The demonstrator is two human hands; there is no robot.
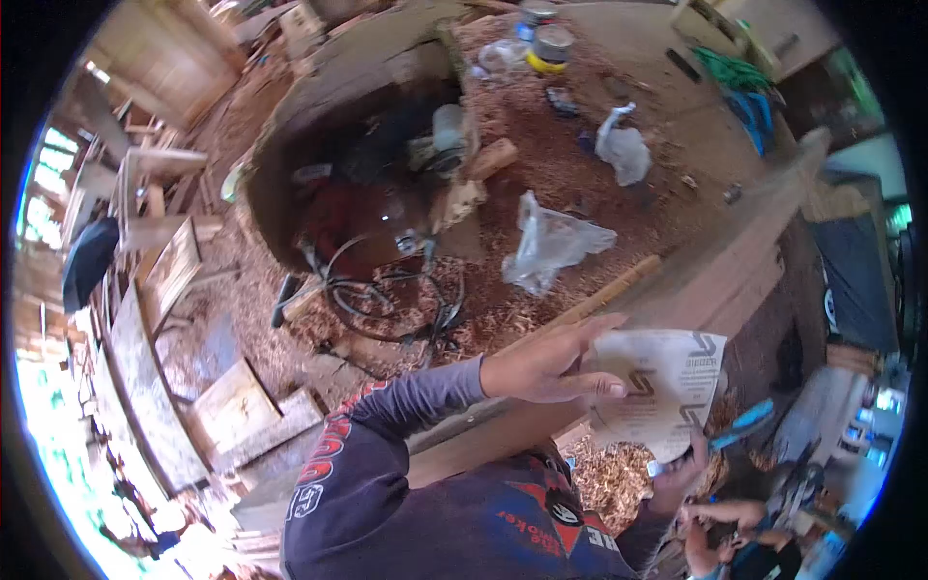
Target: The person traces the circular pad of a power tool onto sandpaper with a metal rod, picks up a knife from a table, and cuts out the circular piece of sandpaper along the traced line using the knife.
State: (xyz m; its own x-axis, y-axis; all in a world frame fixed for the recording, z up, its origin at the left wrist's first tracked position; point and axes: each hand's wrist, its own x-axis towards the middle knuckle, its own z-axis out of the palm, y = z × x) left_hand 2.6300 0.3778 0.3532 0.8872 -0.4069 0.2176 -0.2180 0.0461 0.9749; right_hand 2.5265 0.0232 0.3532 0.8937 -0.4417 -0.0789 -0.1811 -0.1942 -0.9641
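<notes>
A sheet of sandpaper [667, 372], its pale printed backing towards me, is held up in front of my body. My left hand [551, 365] grips the sheet's left edge, thumb across the printed face and fingers behind. At the lower edge, my right hand [684, 474] pinches the sheet, partly in shadow. A long blue object [742, 425] lies just beside the right hand; I cannot tell whether it is held too. Below the sheet are curly wood shavings [609, 476]. Behind it runs a long wooden plank [715, 290].
Plastic bags [551, 246] and cans [553, 43] lie on the shavings-covered surface. A coiled cable [387, 300] hangs by a hollowed wooden recess [256, 184]. Boards [237, 406] lean at left. Another person's arm [730, 512] shows at lower right.
</notes>
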